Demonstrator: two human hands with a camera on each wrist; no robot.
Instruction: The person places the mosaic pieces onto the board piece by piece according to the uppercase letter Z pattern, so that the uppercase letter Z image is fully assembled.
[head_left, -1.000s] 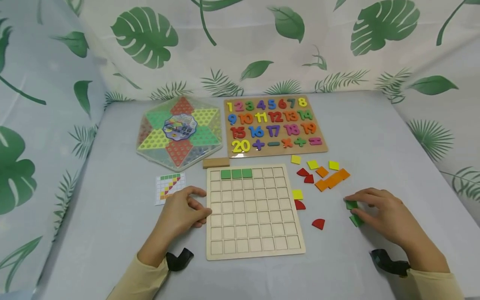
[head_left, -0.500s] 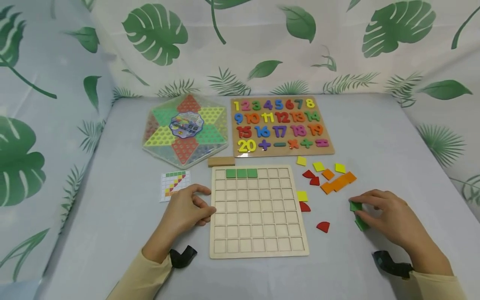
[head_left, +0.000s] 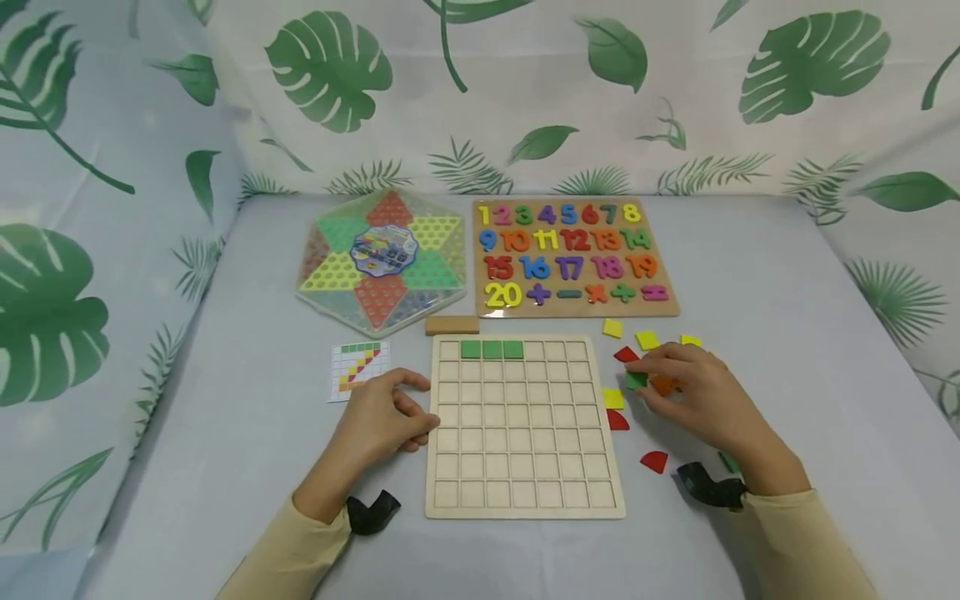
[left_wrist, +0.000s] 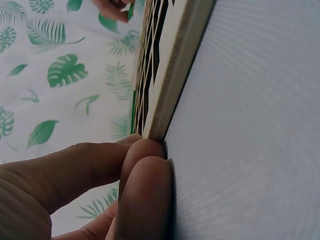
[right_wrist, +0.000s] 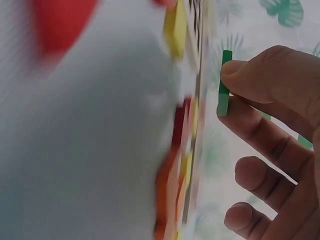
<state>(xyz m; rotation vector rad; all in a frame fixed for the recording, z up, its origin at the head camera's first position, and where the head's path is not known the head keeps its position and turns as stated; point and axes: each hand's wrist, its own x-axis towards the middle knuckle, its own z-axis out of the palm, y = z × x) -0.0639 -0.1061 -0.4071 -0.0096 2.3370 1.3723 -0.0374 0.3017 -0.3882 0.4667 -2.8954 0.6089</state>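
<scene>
Now, your right hand (head_left: 697,392) pinches a green tile (head_left: 635,381) above the surface (head_left: 540,557), right of the grid board (head_left: 521,442), which your left hand (head_left: 375,418) grips at its left edge; any nudge there could leave the tile seated crooked.

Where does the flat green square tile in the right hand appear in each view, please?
Head: flat green square tile right of the pale wooden grid board.
Left wrist: tile at top edge, left of centre.
Right wrist: tile edge-on, right of centre, above middle.
Shared landmark: the right hand pinching it.
</scene>
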